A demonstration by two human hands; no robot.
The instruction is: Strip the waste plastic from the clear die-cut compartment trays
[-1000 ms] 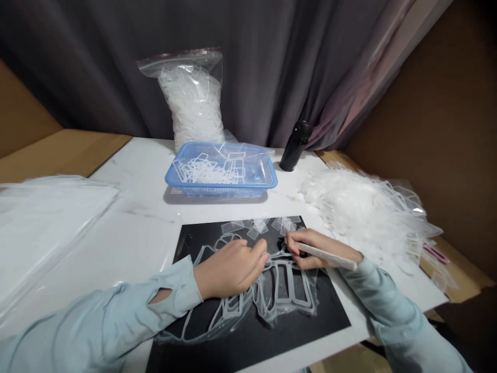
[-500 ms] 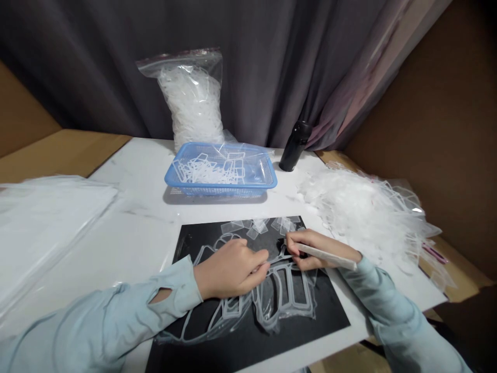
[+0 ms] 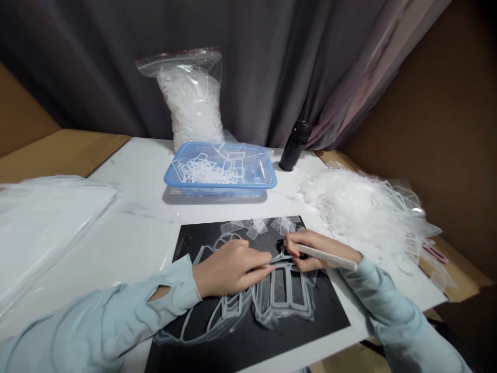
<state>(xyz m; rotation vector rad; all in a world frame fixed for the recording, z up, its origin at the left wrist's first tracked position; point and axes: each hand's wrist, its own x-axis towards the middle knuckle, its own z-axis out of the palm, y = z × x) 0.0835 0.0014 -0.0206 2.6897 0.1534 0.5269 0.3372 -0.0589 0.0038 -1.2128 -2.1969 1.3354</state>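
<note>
Lower centre: we pin the clear plastic sheet [image 3: 288, 296] to the black mat [image 3: 256, 344] under our left hand [image 3: 232, 268], fingers outstretched, nothing gripped. Our right hand [image 3: 312, 248] grasps a white stick [image 3: 330, 256], tip on the sheet. Upper centre: blue basket [image 3: 219, 186].

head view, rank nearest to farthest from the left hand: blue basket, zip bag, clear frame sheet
1. clear frame sheet, on the black mat, touched by the left hand.
2. blue basket, beyond the mat, mid-table.
3. zip bag, behind the basket, against the curtain.
</note>
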